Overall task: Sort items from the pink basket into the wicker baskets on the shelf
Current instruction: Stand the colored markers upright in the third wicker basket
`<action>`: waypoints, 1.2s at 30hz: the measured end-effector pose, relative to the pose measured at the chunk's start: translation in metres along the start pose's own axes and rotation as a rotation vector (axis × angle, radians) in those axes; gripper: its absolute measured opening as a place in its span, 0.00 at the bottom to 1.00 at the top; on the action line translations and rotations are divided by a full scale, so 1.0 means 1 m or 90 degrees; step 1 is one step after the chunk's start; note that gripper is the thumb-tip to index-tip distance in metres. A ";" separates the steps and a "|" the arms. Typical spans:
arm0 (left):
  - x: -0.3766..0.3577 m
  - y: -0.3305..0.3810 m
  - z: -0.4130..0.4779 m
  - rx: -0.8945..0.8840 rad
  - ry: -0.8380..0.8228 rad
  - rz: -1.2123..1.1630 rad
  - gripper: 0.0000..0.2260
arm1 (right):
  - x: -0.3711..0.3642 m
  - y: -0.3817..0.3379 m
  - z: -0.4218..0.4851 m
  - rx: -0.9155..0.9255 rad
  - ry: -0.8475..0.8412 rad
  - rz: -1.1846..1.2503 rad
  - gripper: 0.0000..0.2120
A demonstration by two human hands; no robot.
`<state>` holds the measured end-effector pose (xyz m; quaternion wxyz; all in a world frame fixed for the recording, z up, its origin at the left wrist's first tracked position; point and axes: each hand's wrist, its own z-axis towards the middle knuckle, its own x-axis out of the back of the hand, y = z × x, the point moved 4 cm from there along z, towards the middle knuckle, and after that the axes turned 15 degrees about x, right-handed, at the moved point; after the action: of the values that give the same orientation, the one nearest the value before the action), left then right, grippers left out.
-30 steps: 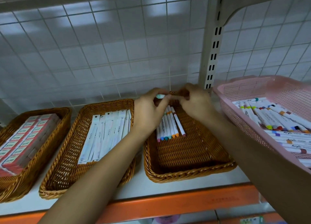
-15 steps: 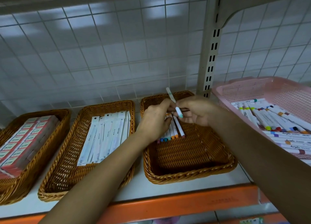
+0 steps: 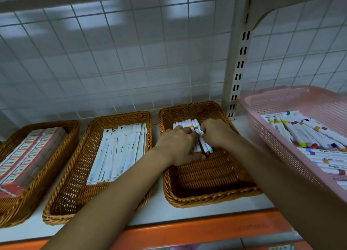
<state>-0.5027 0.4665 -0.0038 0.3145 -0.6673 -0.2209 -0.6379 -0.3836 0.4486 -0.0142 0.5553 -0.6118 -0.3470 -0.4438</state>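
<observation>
The pink basket (image 3: 281,103) stands at the right and holds several white markers (image 3: 308,135) with coloured caps. In the right wicker basket (image 3: 206,202) a row of markers (image 3: 185,123) lies along the back left. My left hand (image 3: 178,146) rests on that row with its fingers over the markers. My right hand (image 3: 217,133) pinches the rightmost marker (image 3: 208,147), the teal-capped one, which lies against the row. The lower ends of most markers are hidden under my left hand.
The middle wicker basket (image 3: 65,217) holds flat white packs (image 3: 120,150). The left wicker basket (image 3: 18,212) holds red boxes (image 3: 28,155). A slotted shelf post (image 3: 238,71) rises behind, between the right wicker and pink baskets. An orange shelf edge (image 3: 187,232) runs along the front.
The teal-capped marker, held up between both hands before, now lies at the right end of the row. Both hands have dropped into the right wicker basket.
</observation>
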 end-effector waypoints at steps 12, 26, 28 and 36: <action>-0.002 0.021 0.011 0.014 0.007 0.004 0.26 | 0.011 -0.014 -0.020 0.055 -0.084 -0.040 0.11; 0.087 0.062 0.030 0.020 0.187 -0.082 0.11 | 0.096 -0.013 -0.072 0.154 0.155 -0.161 0.04; 0.097 0.083 0.033 0.004 0.203 -0.081 0.10 | 0.109 0.001 -0.084 0.144 0.164 -0.208 0.03; 0.095 0.175 0.053 -0.140 0.108 -0.106 0.15 | 0.132 0.084 -0.131 -0.034 -0.018 -0.238 0.13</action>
<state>-0.3346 0.3701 0.0664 0.2034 -0.6208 -0.1768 -0.7362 -0.2786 0.2979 0.0756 0.4416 -0.5573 -0.4505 -0.5399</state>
